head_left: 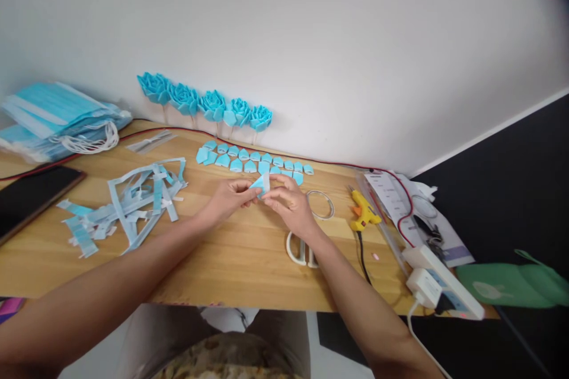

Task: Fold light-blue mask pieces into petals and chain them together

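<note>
Between my two hands is a small folded piece of light blue mask fabric [261, 185] with a white edge, held up over the wooden table [240, 260]. My left hand [233, 196] pinches its left side. The fingers of my right hand [290, 204] are closed on its right side. Just beyond them, folded blue petals [237, 164] lie in two rows. Scissors with white handles [296, 250] lie partly hidden under my right forearm. A round ring [328, 206], perhaps a roll of tape, lies right of my right hand.
Several blue fabric roses [212, 106] on sticks lean against the wall. Cut scraps [128, 207], a phone [35, 192] and a stack of blue masks [57, 112] are left. Right are a yellow glue gun [364, 211], a power strip [444, 281] and a green pouch [507, 284].
</note>
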The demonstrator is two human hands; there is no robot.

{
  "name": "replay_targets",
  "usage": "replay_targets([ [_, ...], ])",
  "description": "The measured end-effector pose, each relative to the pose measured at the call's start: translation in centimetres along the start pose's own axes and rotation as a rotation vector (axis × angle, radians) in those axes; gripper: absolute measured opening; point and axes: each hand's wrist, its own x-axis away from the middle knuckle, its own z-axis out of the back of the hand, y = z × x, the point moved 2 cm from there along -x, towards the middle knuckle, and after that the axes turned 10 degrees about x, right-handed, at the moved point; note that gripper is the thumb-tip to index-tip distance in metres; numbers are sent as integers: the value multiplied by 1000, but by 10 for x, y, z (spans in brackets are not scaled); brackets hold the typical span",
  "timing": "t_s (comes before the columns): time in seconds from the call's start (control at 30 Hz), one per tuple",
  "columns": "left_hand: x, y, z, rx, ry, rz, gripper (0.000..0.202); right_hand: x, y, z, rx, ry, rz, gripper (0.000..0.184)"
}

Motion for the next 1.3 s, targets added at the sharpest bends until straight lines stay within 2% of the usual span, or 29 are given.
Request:
replay_targets([
  [0.13, 1, 0, 0, 76, -1, 28, 34, -1, -2, 1, 1, -14, 50, 10],
  [0.3, 4, -1, -1, 305, -53, 146, 35, -3, -7, 7, 58, -19, 127, 37],
  [0.53, 5, 3, -3, 438, -72, 207, 33, -4, -8, 14, 68, -56, 183, 50],
  [0.73, 5, 0, -4, 408, -103, 200, 32, -3, -3, 12, 75, 45, 171, 32],
  [0.93, 4, -3, -5, 297, -103, 161, 33, -2, -5, 6, 58, 66, 183, 12],
  [1.17, 5, 4, -6, 123, -25, 60, 35, -1, -7, 4, -48, 81, -9, 6],
  [1.3, 6, 3, -5, 68, -6, 46, 34, -1, -6, 0, -154, 43, -120, 8],
])
